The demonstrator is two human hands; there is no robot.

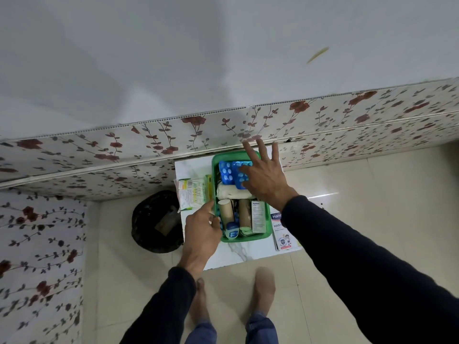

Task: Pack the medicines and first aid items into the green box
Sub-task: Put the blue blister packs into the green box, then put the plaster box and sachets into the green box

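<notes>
The green box (215, 162) stands on a small white marble-look table (231, 252) against the wall. Inside it lie blue pill blister packs (227, 172), a white bandage roll (229, 191), two brown rolls (226, 211), a small blue-capped jar (232, 232) and a white leaflet box (258, 216). My right hand (264, 175) hovers over the box's far right part with fingers spread, thumb touching a blister pack. My left hand (201, 230) grips the box's left wall near the front.
A packet of cotton buds (192, 192) lies on the table left of the box. A white bandage carton (282, 232) lies to the box's right. A black-lined bin (156, 222) stands on the floor at the table's left. My bare feet are below.
</notes>
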